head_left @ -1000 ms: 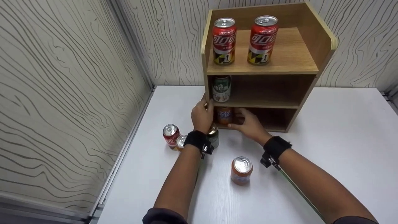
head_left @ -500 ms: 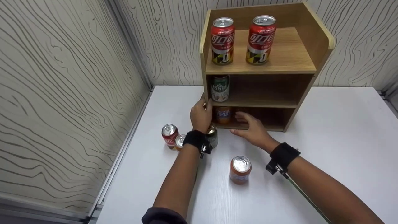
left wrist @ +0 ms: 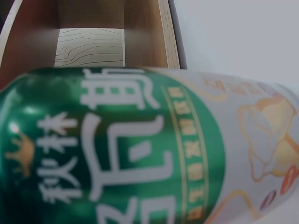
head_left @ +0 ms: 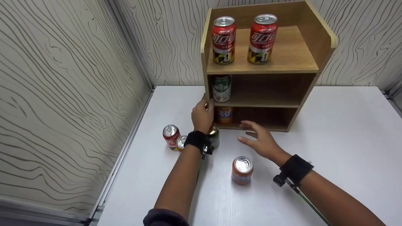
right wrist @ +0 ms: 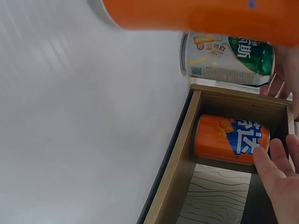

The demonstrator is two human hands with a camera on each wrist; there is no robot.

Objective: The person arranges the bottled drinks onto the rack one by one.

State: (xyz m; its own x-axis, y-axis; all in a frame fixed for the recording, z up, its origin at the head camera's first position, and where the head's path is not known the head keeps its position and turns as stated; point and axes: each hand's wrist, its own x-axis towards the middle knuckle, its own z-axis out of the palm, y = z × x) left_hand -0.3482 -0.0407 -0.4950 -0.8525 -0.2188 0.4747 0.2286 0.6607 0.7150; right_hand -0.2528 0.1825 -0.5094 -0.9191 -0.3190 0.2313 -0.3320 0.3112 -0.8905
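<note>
My left hand point(head_left: 202, 116) grips the left side panel of a wooden shelf point(head_left: 263, 69), thumb at the front edge and fingers along the outside. Close below it a green-and-white can point(head_left: 215, 138) stands on the table, partly hidden by the wrist; that can point(left wrist: 112, 144) fills much of the left wrist view. My right hand point(head_left: 262, 141) holds nothing, fingers spread, in front of the bottom compartment. Inside that compartment, at its left end, stands an orange soda can point(head_left: 225, 115). Another orange can point(head_left: 242, 171) stands on the table between my forearms.
Two red cola cans point(head_left: 224, 40) stand on the top shelf, and a green can point(head_left: 221, 88) at the left of the middle one. Left of my left wrist are a red can point(head_left: 171, 136) and a partly hidden orange can point(head_left: 181, 142) on the white table point(head_left: 150, 175).
My right hand has let go of the orange can in the bottom compartment and drawn back out toward the front right. My left hand stays at the side panel.
</note>
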